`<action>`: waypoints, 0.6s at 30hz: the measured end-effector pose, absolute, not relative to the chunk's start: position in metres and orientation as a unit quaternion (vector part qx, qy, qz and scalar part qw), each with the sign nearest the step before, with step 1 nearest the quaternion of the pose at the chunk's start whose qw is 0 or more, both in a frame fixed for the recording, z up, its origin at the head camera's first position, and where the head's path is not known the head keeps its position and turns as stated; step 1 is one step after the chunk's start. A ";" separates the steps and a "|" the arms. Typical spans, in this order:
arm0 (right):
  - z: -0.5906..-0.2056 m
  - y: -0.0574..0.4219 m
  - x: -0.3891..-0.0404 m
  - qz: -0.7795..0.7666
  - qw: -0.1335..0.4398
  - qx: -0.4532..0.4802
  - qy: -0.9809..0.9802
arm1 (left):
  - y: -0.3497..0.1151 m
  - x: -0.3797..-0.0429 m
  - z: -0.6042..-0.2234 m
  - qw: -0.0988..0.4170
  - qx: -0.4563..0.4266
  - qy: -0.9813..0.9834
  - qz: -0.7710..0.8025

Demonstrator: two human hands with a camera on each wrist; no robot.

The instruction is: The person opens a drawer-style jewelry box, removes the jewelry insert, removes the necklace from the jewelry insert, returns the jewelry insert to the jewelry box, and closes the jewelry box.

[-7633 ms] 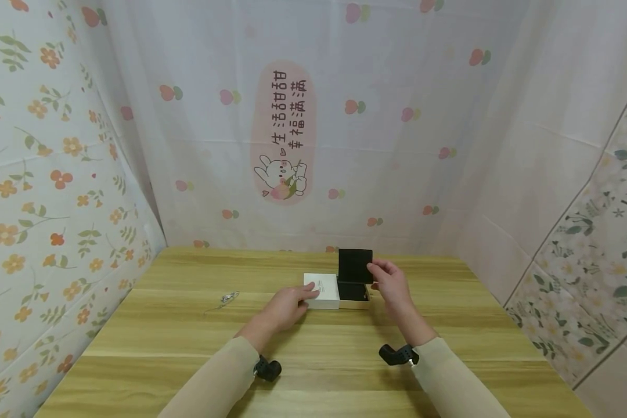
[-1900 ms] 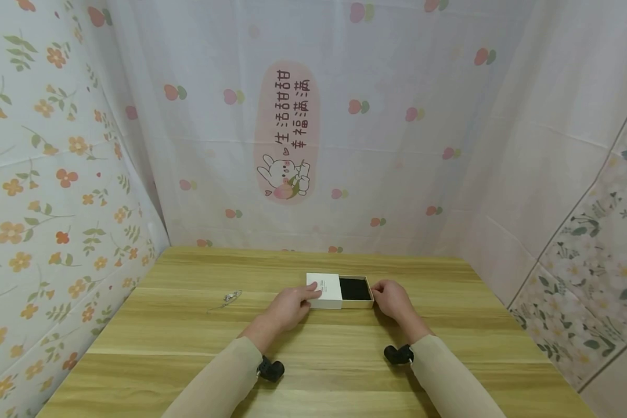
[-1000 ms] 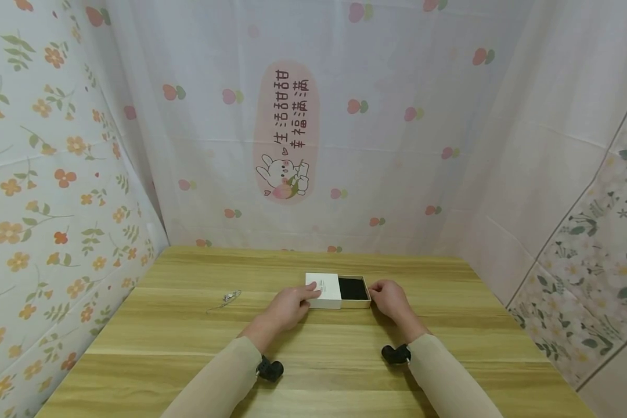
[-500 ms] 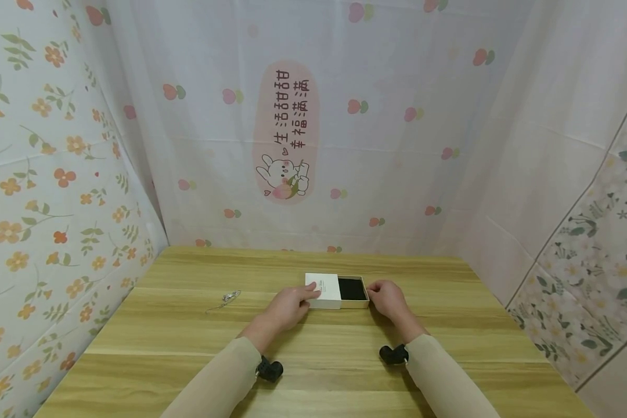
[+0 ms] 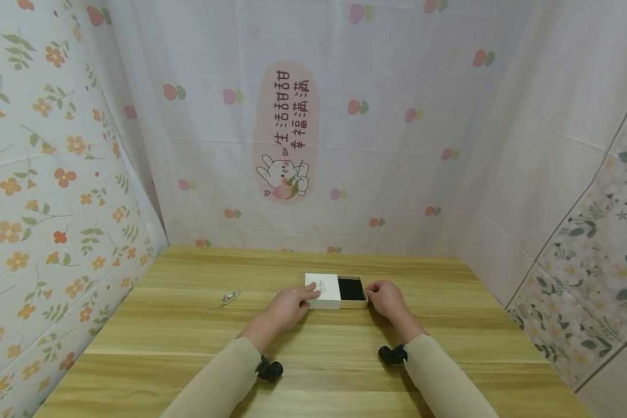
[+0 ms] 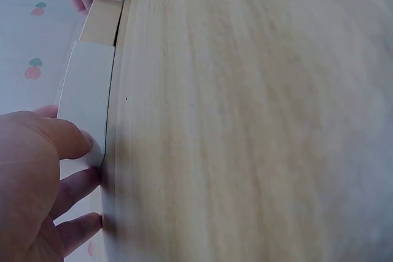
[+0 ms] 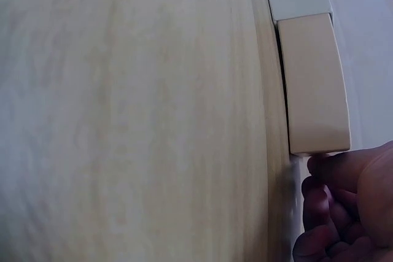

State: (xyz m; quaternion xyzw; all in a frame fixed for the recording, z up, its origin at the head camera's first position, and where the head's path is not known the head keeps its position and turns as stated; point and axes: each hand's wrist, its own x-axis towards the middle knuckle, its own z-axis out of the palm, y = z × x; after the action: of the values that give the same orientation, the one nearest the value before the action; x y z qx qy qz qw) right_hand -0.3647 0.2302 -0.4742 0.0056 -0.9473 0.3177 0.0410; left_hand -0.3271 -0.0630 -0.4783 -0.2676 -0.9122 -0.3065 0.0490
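A small white drawer-style jewelry box [image 5: 321, 291] lies flat on the table, printed with fine lettering. Its cream inner tray [image 7: 316, 90] is pulled partway out to the right, with a black pad [image 5: 351, 289] inside. My left hand [image 5: 287, 307] holds the white sleeve at its left end, thumb on the near side, as the left wrist view shows. At the tray's right end, my right hand [image 5: 389, 299] has its fingers curled and fingertips at the end wall. What lies under the pad is hidden.
A silver chain necklace [image 5: 230, 297] lies loosely on the wood-grain table [image 5: 313, 371] left of the box. Printed curtains [image 5: 397, 174] hang behind the table and at both sides. A small black camera sits on each wrist.
The black pad, held raised by the right hand at first, now lies in the tray. The right hand moved to the tray's end, and the tray has slid slightly left into the sleeve.
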 end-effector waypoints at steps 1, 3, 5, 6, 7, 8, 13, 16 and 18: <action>-0.474 0.230 -0.365 0.318 0.040 0.005 -0.947 | -0.063 -0.327 -0.478 0.048 -0.267 -0.912 -0.306; -0.474 0.230 -0.364 0.317 0.040 0.005 -0.948 | -0.063 -0.327 -0.478 0.049 -0.269 -0.912 -0.305; -0.473 0.229 -0.364 0.316 0.041 0.005 -0.948 | -0.063 -0.326 -0.478 0.052 -0.271 -0.912 -0.302; -0.473 0.228 -0.364 0.314 0.041 0.005 -0.948 | -0.063 -0.326 -0.478 0.054 -0.273 -0.913 -0.299; -0.473 0.228 -0.364 0.313 0.041 0.005 -0.949 | -0.063 -0.326 -0.478 0.054 -0.274 -0.913 -0.297; -0.472 0.227 -0.364 0.312 0.041 0.006 -0.949 | -0.063 -0.326 -0.477 0.054 -0.275 -0.913 -0.296; -0.471 0.226 -0.361 0.314 0.040 0.010 -0.949 | -0.063 -0.327 -0.478 0.056 -0.274 -0.914 -0.293; -0.471 0.226 -0.362 0.314 0.038 0.009 -0.949 | -0.063 -0.326 -0.478 0.058 -0.276 -0.913 -0.296; -0.471 0.226 -0.362 0.313 0.038 0.009 -0.949 | -0.063 -0.326 -0.477 0.055 -0.275 -0.912 -0.299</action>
State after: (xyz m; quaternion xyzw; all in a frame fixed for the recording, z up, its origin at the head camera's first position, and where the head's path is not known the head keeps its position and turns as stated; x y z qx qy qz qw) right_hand -0.3620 0.2257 -0.4707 0.0093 -0.9491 0.3126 0.0384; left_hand -0.3258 -0.0630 -0.4774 -0.2751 -0.9119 -0.2995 0.0548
